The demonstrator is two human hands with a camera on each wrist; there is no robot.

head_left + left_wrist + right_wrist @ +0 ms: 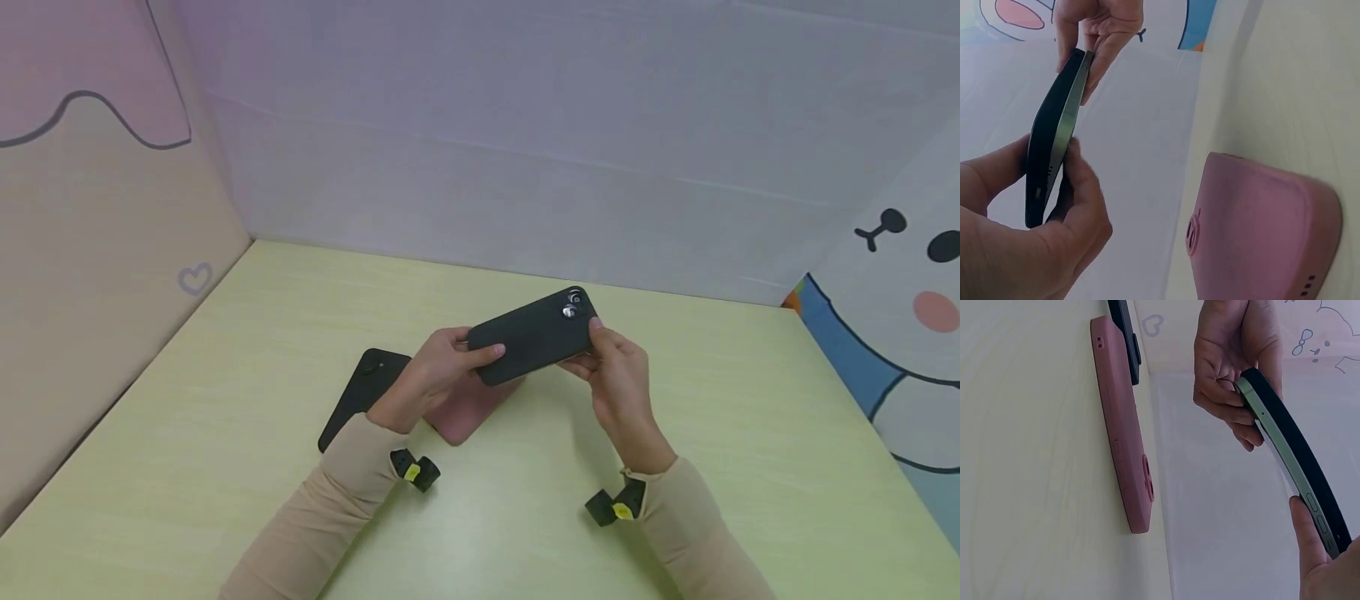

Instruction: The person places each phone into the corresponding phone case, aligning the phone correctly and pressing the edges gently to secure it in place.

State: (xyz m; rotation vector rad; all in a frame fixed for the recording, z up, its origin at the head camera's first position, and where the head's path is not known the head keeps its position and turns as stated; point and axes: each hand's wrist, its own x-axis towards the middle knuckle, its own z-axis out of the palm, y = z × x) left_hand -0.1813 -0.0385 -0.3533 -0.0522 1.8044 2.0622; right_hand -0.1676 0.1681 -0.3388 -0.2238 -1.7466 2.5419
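Note:
Above the table, both hands hold a phone with a pale green frame [1282, 453] and a black phone case [532, 337] over its back. My left hand [442, 367] pinches the left end, thumb on the case. At the camera end, my right hand [618, 375] grips with its thumb near the corner. Much of the green side edge, with its buttons, shows outside the case in the right wrist view. The left wrist view shows case and frame at an angle to each other. The phone's screen is mostly hidden.
On the pale table [750, 467] below the left hand lies a pink phone case [465, 408]; whether a phone is inside, I cannot tell. Beside it is another black phone or case [367, 387], partly behind the left wrist. Printed cloth walls [487, 150] stand around the table.

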